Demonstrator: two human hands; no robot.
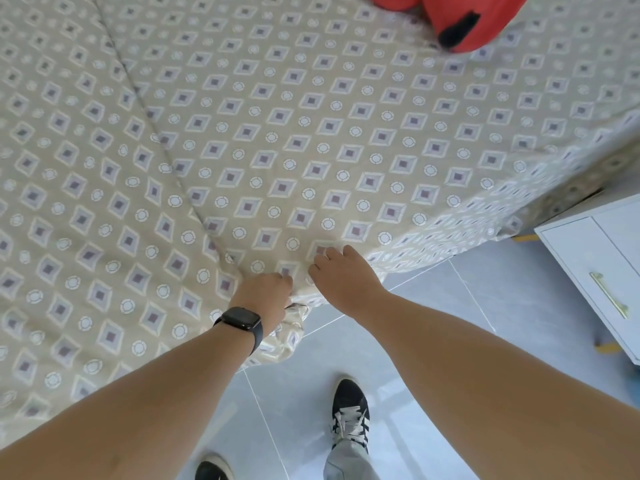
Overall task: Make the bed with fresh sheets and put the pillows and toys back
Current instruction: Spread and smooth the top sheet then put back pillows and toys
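Standing: two black sneakers, the right (349,408) and the left (211,471), on the grey tiled floor (433,306) at the bed's near corner.
Left hand (265,294): fingers curled, gripping a bunch of the sheet's edge at that corner; black smartwatch (242,320) on the wrist.
Right hand (341,277): just beside the left, lying on the sheet at the corner, fingers bent onto the fabric; whether it grasps cloth I cannot tell.
Sheet (277,133): beige with diamonds and rings, spread over the bed, one long crease running away from the corner.
Nightstand (595,268): white, brass handle, beside the bed's right edge.
Toy (478,19): red plush with a black patch, on the sheet by the far edge.
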